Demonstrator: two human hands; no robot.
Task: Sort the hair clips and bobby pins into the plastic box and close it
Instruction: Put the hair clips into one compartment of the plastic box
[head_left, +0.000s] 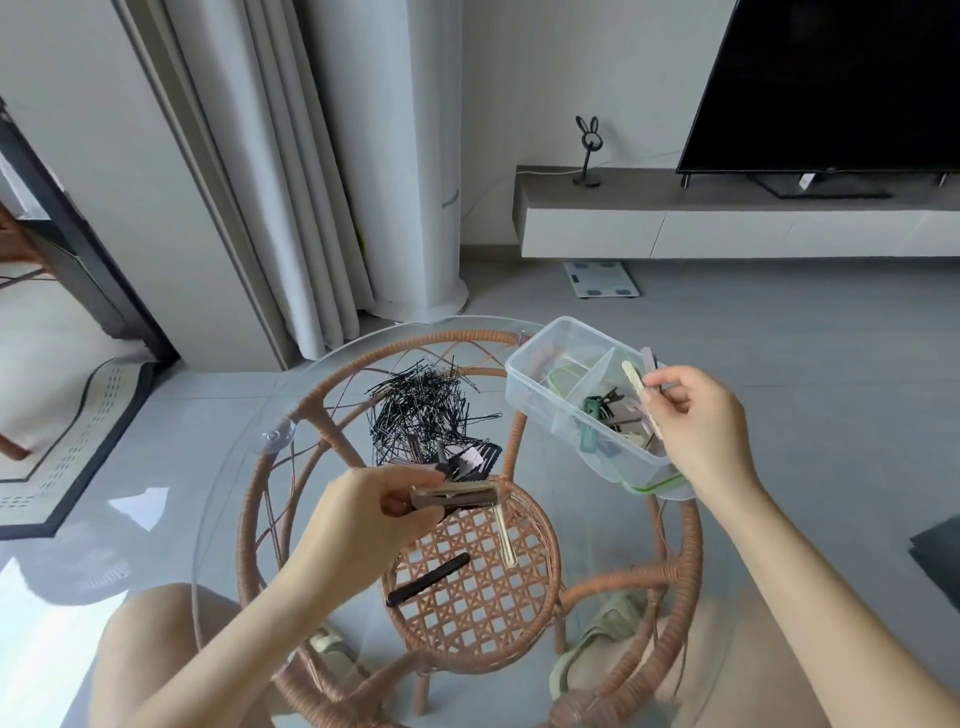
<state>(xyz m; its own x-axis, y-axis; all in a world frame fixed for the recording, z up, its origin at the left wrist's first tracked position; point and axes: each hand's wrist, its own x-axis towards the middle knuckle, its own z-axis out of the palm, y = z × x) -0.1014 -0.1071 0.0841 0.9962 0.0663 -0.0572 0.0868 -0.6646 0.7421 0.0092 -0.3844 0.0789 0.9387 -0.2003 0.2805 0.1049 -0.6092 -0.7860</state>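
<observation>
Head camera: left hand (363, 519) pinches a metal hair clip (462, 493) at six o'clock of the bobby pin pile (415, 410); right hand (701, 415) grips pastel clips (641, 382) over the open plastic box (530, 400), at three o'clock.

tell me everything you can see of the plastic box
Clear plastic box, rectangular with rounded corners, open, split by inner dividers into compartments. It stands at the far right of the glass tabletop, seemingly on its green-rimmed lid. Hair clips lie inside, among them a green claw clip. The right hand holds pale clips over its right end.
</observation>
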